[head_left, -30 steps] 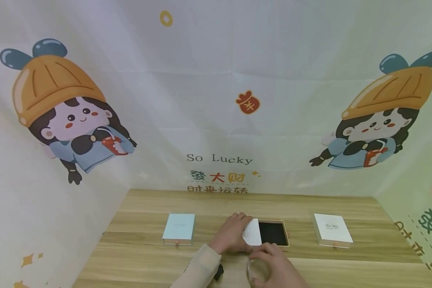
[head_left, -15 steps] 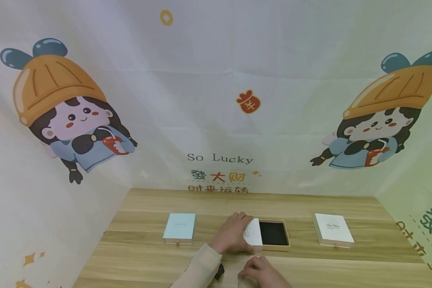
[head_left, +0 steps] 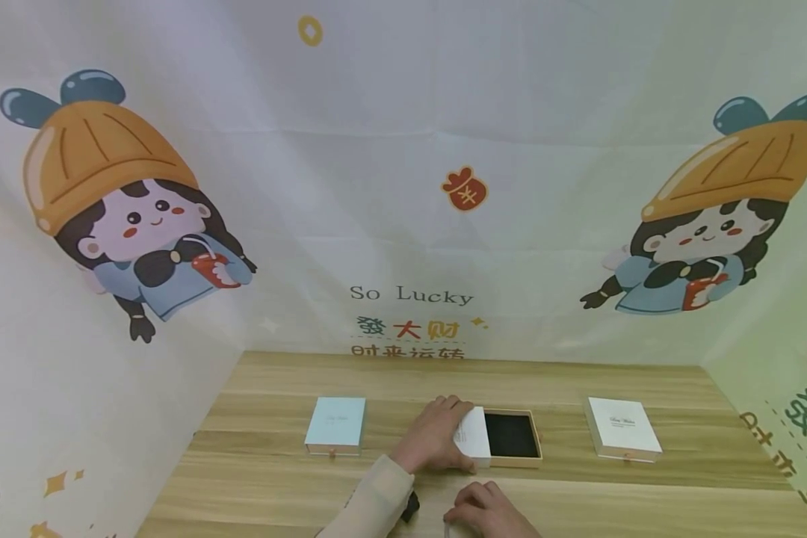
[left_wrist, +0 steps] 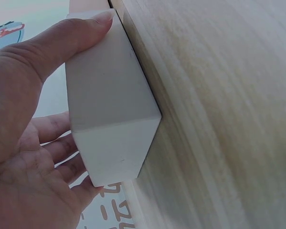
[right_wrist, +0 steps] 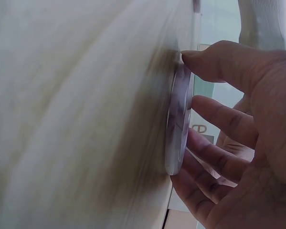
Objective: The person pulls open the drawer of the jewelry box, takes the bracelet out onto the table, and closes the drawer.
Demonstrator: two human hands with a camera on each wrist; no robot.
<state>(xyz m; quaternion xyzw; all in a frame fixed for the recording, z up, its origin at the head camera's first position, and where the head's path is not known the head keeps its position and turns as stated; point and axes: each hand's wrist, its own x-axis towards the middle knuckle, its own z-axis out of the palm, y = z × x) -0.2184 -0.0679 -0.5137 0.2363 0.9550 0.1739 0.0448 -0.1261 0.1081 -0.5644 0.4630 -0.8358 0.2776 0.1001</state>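
Observation:
With thumb and fingers across it, my left hand [head_left: 433, 436] grips the white sleeve [head_left: 473, 435] of a drawer-style gift box in the head view. Its tray [head_left: 512, 435], lined in black, sticks out to the right. The left wrist view shows the sleeve's plain white side [left_wrist: 104, 90] under the thumb. Nearer the front edge, my right hand [head_left: 487, 512] holds a pale lavender, translucent bangle [right_wrist: 177, 119] by its rim, thumb on one side and fingertips on the other. It lies flat on or very close to the tabletop. In the head view the hand mostly hides it.
A light blue box [head_left: 336, 424] stands to the left on the wooden table [head_left: 276, 478]. Another white box [head_left: 623, 428] is to the right, both closed. A small black object [head_left: 410, 508] shows beside the left sleeve. A printed cloth [head_left: 403, 246] hangs behind.
My right hand has drawn back from beside the box toward the front edge, bringing the bangle lower, and has barely moved since. The left hand keeps its place on the box.

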